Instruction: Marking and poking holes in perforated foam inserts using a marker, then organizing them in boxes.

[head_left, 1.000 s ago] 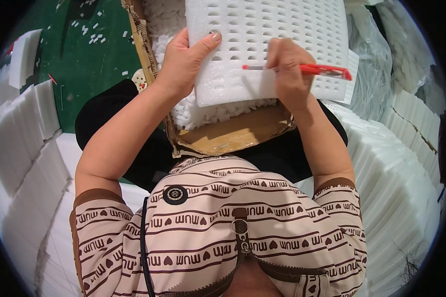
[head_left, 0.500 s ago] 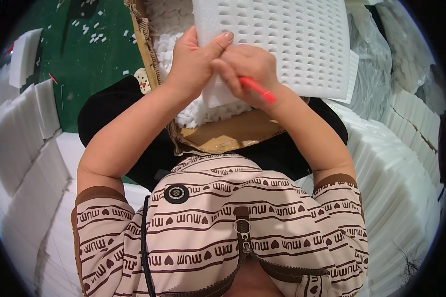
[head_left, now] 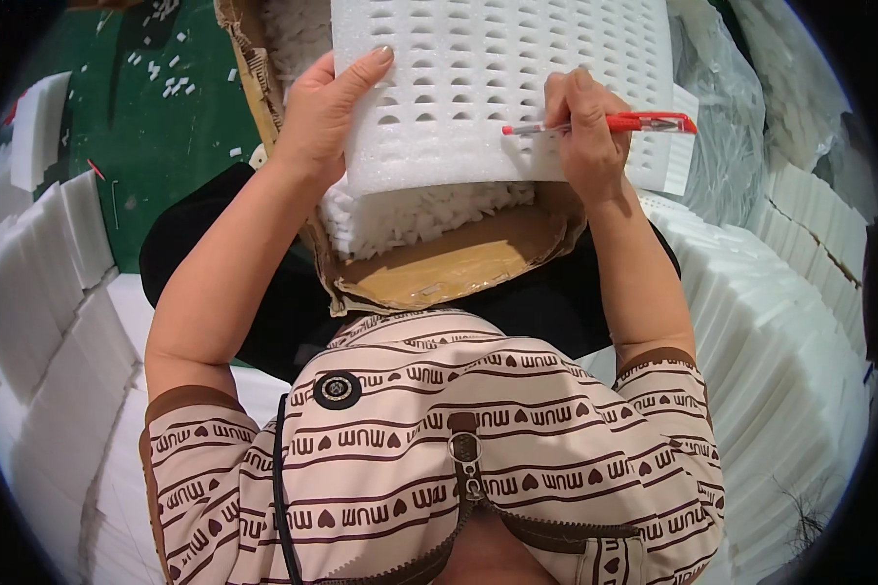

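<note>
**Perforated white foam sheet held over an open carton**

Perforated white foam sheet [head_left: 498,88] is held above the brown cardboard carton [head_left: 439,263], which is filled with small white foam plugs [head_left: 410,214]. The left hand [head_left: 327,112] is clamped on its left edge; the right hand [head_left: 580,127] is pinched around a red pen [head_left: 605,124], tip at the holes. The sheet is judged light, soft and easily torn, best gripped at its solid margins.

The white perforated foam sheet [head_left: 488,88] runs off the top edge of the frame, its upper part unseen. The left hand [head_left: 327,112] hides the sheet's left edge; its fingers behind the foam are out of sight. The brown cardboard box [head_left: 439,268] sits mostly hidden under the sheet, upper centre. The red pen's [head_left: 605,124] tip is too small to make out.
</note>
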Available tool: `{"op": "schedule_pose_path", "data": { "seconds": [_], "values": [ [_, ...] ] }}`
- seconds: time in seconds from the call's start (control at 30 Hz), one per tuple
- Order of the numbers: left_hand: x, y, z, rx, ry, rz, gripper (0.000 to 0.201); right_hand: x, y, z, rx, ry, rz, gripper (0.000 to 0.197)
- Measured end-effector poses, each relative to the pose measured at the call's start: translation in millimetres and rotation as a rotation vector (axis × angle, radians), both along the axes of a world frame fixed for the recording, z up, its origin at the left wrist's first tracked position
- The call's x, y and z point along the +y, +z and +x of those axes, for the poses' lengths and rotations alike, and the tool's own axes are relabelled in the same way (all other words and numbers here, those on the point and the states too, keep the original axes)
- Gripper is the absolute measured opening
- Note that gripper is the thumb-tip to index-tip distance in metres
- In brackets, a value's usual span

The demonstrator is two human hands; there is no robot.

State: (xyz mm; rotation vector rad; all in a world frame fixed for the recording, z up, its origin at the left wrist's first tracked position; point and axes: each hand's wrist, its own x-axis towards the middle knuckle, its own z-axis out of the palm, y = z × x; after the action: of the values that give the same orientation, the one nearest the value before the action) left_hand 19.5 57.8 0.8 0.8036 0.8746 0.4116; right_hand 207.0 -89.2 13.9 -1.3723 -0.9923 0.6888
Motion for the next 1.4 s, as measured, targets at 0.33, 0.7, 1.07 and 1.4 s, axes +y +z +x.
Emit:
{"op": "schedule_pose_path", "data": {
  "seconds": [0.33,0.7,1.07,1.4],
  "values": [
    [-5,12,5,-0.074,-0.047,0.017,0.037,6,-28,-10,-0.668,0.051,0.142,0.024],
    [-14,8,7,-0.108,-0.016,0.035,0.037,12,-5,-33,-0.601,0.094,-0.046,0.023],
    [-19,11,8,-0.120,-0.018,0.020,0.034,22,-11,-52,-0.772,0.147,0.066,0.027],
    [-27,19,23,-0.126,0.067,0.086,0.032,26,1,-63,-0.518,0.153,0.084,0.019]
  ]
}}
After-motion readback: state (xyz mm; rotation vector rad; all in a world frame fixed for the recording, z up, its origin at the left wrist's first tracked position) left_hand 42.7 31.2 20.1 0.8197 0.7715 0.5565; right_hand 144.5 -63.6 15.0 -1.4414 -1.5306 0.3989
